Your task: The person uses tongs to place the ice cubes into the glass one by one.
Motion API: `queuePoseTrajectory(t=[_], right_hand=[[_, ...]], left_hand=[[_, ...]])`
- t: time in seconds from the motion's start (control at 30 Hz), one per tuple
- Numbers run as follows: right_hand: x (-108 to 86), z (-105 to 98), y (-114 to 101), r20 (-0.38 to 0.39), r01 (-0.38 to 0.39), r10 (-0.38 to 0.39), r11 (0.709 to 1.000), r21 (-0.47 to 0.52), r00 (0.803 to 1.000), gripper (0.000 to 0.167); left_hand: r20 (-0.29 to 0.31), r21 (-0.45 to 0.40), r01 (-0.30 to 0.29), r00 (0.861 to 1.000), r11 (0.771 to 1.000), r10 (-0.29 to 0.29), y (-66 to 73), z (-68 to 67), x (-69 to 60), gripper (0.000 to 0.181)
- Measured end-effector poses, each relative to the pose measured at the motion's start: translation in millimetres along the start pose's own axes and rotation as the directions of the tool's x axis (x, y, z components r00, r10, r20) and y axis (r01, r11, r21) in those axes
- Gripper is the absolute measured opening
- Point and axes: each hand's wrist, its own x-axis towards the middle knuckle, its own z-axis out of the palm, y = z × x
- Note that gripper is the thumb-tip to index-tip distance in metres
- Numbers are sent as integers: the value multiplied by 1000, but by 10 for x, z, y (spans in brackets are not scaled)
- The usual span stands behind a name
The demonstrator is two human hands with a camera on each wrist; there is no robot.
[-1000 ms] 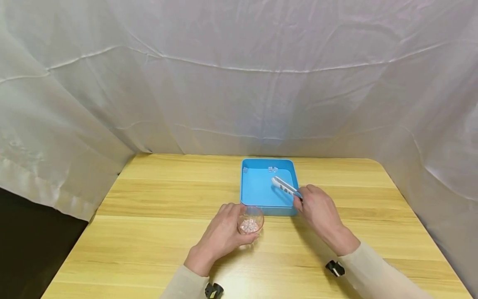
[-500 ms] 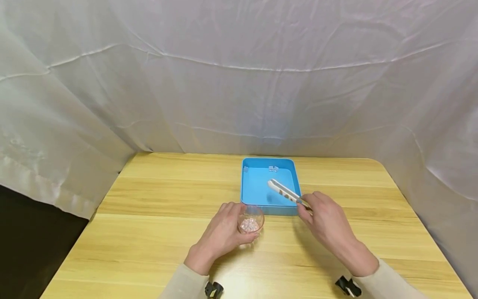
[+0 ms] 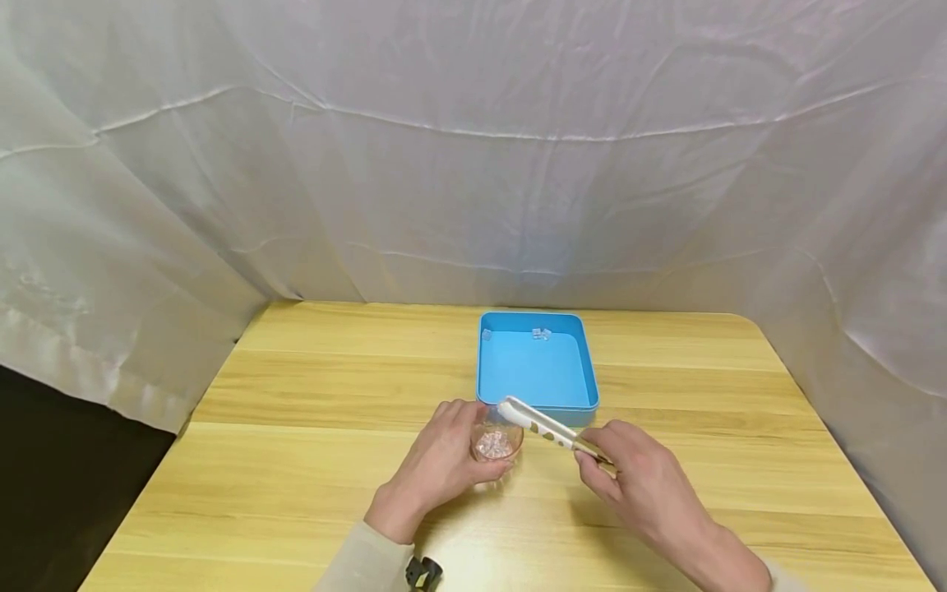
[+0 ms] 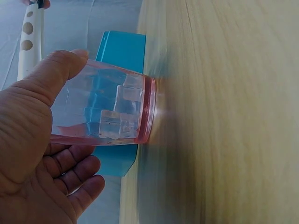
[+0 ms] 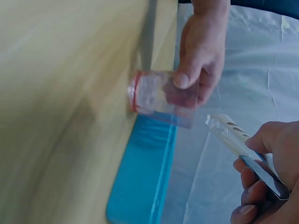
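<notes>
My left hand (image 3: 432, 469) grips a clear, pink-tinted glass (image 4: 74, 109) that stands upright on the table, thumb on one side and fingers on the other. Several clear cubes (image 4: 112, 123) lie in the bottom of the glass. In my right hand (image 3: 651, 485) is a pair of white tongs with brown spots (image 3: 543, 426), pinched together. A clear cube (image 5: 215, 123) shows between the tong tips in the right wrist view. Those tips are just above the glass's rim at its right side, apart from it.
Behind the glass stands a shallow blue tray (image 3: 536, 366). Clear cubes (image 3: 542, 334) lie along its back wall, and another clear cube (image 3: 486, 335) sits in its back left corner. A grey curtain (image 3: 473, 205) surrounds the wooden table (image 3: 333, 386) at the back and sides.
My right hand has moved the tongs from over the blue tray toward me and leftward to the glass. My left hand and the glass have stayed in place.
</notes>
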Motion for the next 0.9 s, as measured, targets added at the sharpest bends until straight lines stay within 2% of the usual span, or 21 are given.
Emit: queuePoseTrajectory(t=[0.37, 0.9], right_hand=[[-128, 88, 37, -12, 67, -67, 997, 24, 998, 11], [-166, 96, 61, -2, 61, -61, 998, 24, 998, 11]], left_hand=[[10, 1, 8, 1000, 1000, -8, 8, -9, -2, 72], [6, 1, 3, 1000, 1000, -3, 3, -9, 3, 72]])
